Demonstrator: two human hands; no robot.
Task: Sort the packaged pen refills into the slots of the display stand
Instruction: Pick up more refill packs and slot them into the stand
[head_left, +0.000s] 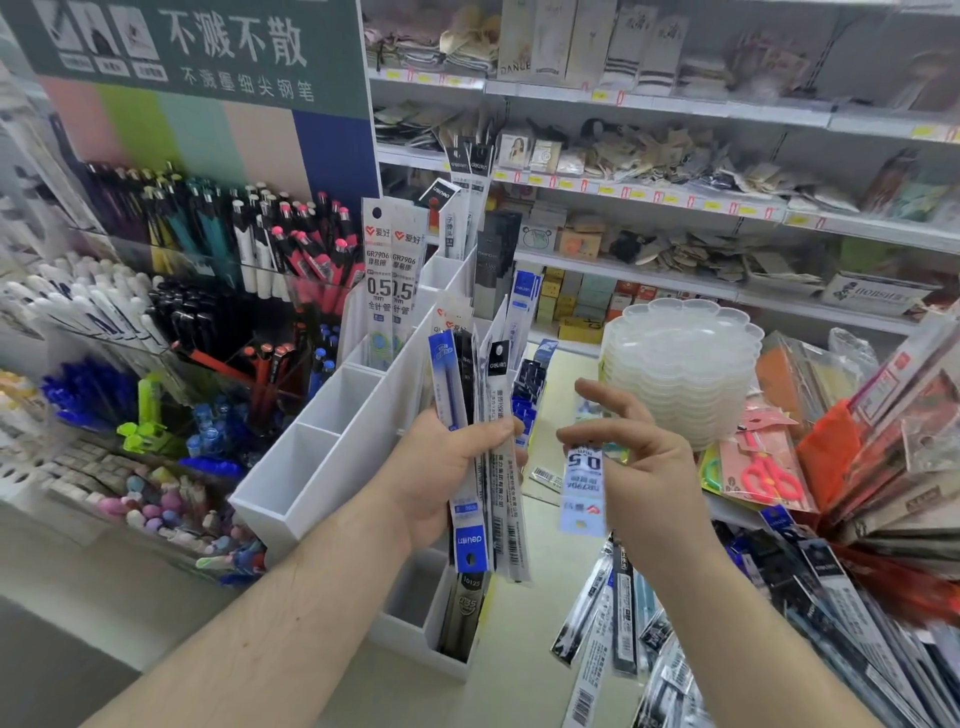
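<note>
left hand (441, 467) grips a fan of long plastic-packed refills (485, 415), right hand (631, 457) pinches one white pack (583, 486); few slots of the white stand (332, 457) beside them filled, a loose pile (675, 649) below remains

loose refill packs (675, 670) cut off at bottom edge

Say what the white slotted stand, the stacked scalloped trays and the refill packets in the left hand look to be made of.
White slotted stand: likely matte opaque plastic or acrylic, with thin flat walls.
Stacked scalloped trays: translucent plastic, frosted.
Refill packets: glossy clear plastic film sleeves, printed.
</note>
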